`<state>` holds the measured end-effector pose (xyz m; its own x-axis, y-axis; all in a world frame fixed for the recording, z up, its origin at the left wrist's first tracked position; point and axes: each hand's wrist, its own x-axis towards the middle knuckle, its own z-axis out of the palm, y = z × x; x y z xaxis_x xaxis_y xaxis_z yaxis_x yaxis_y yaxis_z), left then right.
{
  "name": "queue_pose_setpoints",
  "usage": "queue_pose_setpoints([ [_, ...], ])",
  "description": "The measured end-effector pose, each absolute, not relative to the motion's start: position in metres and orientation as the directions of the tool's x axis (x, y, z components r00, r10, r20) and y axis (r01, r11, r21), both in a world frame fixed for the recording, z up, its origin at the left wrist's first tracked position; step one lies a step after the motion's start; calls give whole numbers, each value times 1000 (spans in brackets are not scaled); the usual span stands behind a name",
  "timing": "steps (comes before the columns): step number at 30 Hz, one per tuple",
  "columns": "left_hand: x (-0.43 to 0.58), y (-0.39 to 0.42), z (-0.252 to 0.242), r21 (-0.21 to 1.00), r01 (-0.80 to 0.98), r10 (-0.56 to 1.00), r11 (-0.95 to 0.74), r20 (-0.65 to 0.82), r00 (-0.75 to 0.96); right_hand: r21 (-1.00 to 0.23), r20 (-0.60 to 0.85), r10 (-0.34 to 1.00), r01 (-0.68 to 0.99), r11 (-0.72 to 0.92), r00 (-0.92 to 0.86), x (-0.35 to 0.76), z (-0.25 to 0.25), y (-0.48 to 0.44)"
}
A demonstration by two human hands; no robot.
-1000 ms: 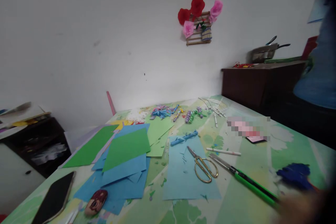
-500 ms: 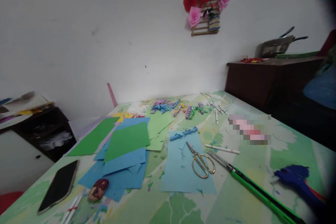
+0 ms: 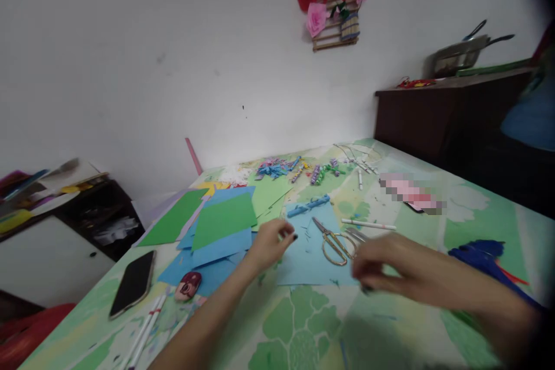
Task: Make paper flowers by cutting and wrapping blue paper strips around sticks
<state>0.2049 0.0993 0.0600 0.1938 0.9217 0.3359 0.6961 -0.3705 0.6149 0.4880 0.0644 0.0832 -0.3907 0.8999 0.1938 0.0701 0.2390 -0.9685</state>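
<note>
My left hand (image 3: 269, 244) hovers by the left edge of a light blue sheet of paper (image 3: 299, 269). Its fingers are loosely bent and apart, holding nothing. To the right, my right hand (image 3: 381, 260), somewhat blurred, is above the green utility knife and covers most of it. A gap shows between its thumb and fingers, with nothing seen in them. Between the hands, gold-handled scissors (image 3: 333, 245) lie on the light blue sheet with small blue clippings. A blue paper-wrapped stick (image 3: 309, 206) rests at the sheet's far edge. Beyond the scissors lies a white stick (image 3: 368, 224).
Green paper (image 3: 225, 217) and blue sheets are stacked at left, near a phone (image 3: 133, 283) and a dark red case (image 3: 188, 286). White sticks (image 3: 145, 326) lie in front. Blue paper curls (image 3: 273, 169) sit at the back. A blue glue gun (image 3: 477, 254) lies at right.
Both my hands have come into view from below, reaching over the table. The view has shifted slightly, and the utility knife is now mostly hidden by my right hand and arm.
</note>
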Motion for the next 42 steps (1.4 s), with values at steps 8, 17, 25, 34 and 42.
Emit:
queue_pose_setpoints([
  [8, 261, 152, 34, 219, 941, 951, -260, 228, 209, -726, -36, 643, 462, 510, -765, 399, 78, 103],
  [17, 236, 137, 46, 445, 848, 941, -287, 296, 163, -888, 125, 904, 361, 286, -408, 419, 45, 128],
  [25, 229, 84, 55, 950, 190, 968, -248, 234, 94, -983, 182, 923, -50, 175, -338, 401, 55, 111],
  [34, 231, 81, 54, 997, -26, 987, -69, 72, 141, -928, 88, 963, -371, -14, -254, 398, 58, 102],
  [42, 230, 85, 52, 958, -283, 995, -38, 62, 76, -944, 215, 938, -304, 128, -272, 396, 62, 97],
])
